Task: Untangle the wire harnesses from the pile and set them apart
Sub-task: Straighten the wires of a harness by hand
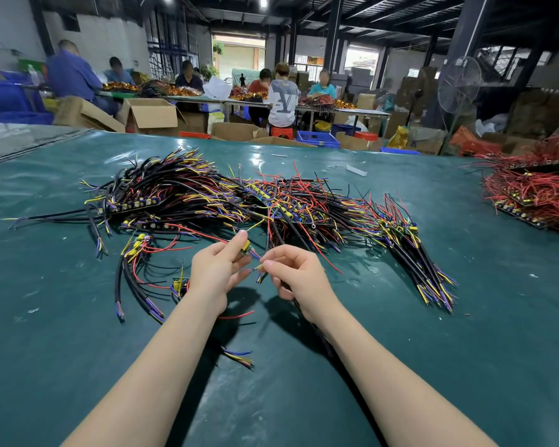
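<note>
Just on the near side of the big pile (207,201), we have one harness (246,247) lifted clear of the green table (465,333). Our left hand (218,269) pinches its little board with the yellow part between thumb and forefinger, other fingers curled under. Our right hand (299,279) pinches the loose wire ends (260,275) right beside that, with a black cable running back under the palm.

Now the danger. Dark leads (268,240) and a long red wire (323,256) run from the pile's near edge down toward our hands, and we cannot tell whether they belong to our piece or merely cross it. If they are hooked and we pull hard, the pile could slide with us, or a lead could tear at the board, since our grip is on the board and the thin ends, not the cable.

Left of our hands, also on the pile's near side, lies a small loose bunch (133,272). Dropping this one carelessly across it could knot them together again, so we'd want it laid straight and apart
</note>
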A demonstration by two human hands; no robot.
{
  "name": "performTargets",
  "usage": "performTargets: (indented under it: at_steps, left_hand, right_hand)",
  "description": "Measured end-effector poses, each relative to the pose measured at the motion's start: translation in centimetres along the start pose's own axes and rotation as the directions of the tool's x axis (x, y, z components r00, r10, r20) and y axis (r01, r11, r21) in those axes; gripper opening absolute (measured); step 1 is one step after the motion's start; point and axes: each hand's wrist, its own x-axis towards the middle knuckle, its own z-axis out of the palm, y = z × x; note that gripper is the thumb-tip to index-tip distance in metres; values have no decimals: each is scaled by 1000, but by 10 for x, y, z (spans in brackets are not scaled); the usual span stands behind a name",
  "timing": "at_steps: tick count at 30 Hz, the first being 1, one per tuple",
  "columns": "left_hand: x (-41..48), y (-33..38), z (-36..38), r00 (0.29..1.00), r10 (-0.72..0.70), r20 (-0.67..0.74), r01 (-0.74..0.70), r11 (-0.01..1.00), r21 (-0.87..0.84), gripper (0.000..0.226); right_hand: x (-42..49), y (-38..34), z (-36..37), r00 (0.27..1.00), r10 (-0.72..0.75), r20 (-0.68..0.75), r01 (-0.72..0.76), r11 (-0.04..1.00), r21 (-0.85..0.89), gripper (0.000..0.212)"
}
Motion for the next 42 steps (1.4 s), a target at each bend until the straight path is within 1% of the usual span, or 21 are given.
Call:
performTargets:
  at_steps: [7, 10, 13, 15, 18, 21, 25, 27, 30, 37, 39, 42]
  left_hand:
    - [-2, 1, 5, 997, -27, 74, 37, 989, -146, 20]
    - [0, 1, 6, 998, -31, 59, 40, 987, -157, 21]
    - [1, 1, 3, 998, -55, 26, 58, 982, -179, 21]
    - [1, 2, 2, 997, -69, 35, 75, 977, -200, 20]
    - [0, 2, 3, 996, -71, 63, 81, 980, -181, 19]
    - [-1, 3, 4, 995, -63, 76, 75, 984, -159, 19]
    - [-1, 4, 4, 996, -73, 54, 82, 982, -170, 19]
    - [-2, 4, 3, 995, -80, 51, 88, 981, -170, 18]
    - [-2, 5, 3, 994, -87, 65, 98, 978, -186, 17]
    - [-5, 7, 7, 992, -88, 93, 105, 975, -194, 15]
    - [-7, 8, 9, 992, -73, 106, 94, 975, -202, 16]
    - [-9, 10, 12, 988, -39, 149, 71, 975, -211, 15]
  right_hand:
    - [2, -2, 3, 995, -22, -97, 21, 1000, -12, 25]
    - [0, -4, 3, 998, -22, -58, 20, 1000, -23, 24]
    - [-2, -4, 3, 1000, 12, -3, -12, 999, 41, 27]
    - [-3, -3, 3, 1000, 6, -2, -6, 999, 49, 23]
    - [-1, -2, 4, 999, -26, -32, 27, 999, 24, 22]
    - [0, -1, 4, 998, -41, -47, 43, 998, 52, 22]
    - [1, -1, 1, 1000, 3, -7, -2, 992, 124, 25]
    - [1, 0, 0, 1000, 14, -1, -14, 994, 109, 26]
    - [0, 1, 1, 1000, -11, -4, 11, 996, 87, 23]
    - [2, 0, 2, 996, -26, -88, 33, 996, 86, 21]
    - [4, 1, 2, 993, -6, -118, 19, 993, 114, 21]
    - [4, 1, 2, 991, 89, -102, -76, 989, 123, 14]
